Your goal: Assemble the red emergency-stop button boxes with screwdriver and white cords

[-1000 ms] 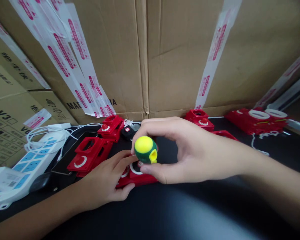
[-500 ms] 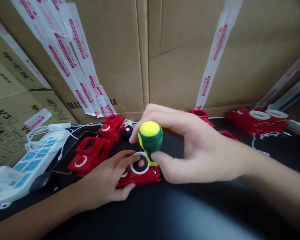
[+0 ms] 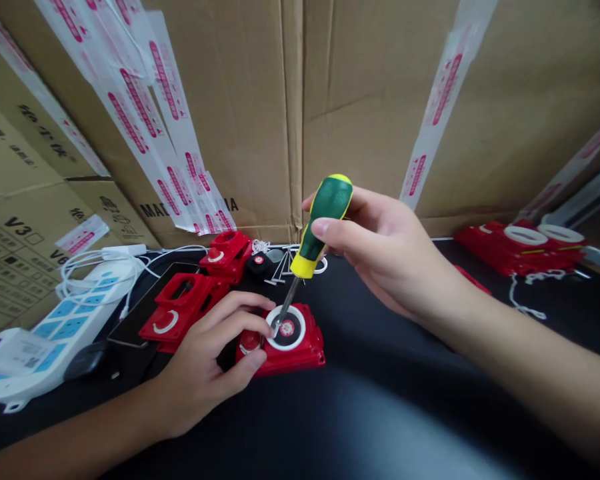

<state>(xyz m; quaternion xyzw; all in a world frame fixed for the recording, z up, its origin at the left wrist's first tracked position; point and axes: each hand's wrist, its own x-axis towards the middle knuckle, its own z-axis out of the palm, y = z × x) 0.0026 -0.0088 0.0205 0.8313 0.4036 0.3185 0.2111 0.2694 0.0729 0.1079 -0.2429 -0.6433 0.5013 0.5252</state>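
Observation:
A screwdriver (image 3: 326, 210) with a green and yellow handle is held in my right hand (image 3: 380, 240), thumb and fingers closed round the handle. Its metal shaft slants down to the left. The tip meets the left part of a black disc (image 3: 296, 331) inside a white ring on a red plastic case (image 3: 300, 359). My left hand (image 3: 215, 353) grips the left end of that case, thumb at the front and fingertips beside the screwdriver tip. Whether those fingertips also pinch something small, I cannot make out.
More red cases (image 3: 180, 310) lie at the left, beside a dark flat device (image 3: 130, 327) and a white power strip (image 3: 75, 320). Behind are several screws (image 3: 281, 268) and a small black part (image 3: 258, 263). Another red case (image 3: 505, 250) lies at the right. Cardboard (image 3: 380, 100) walls the back.
The screwdriver has moved from the case's right corner to the left part of the disc and now tilts. My left fingers have shifted left off the disc's middle to its left edge.

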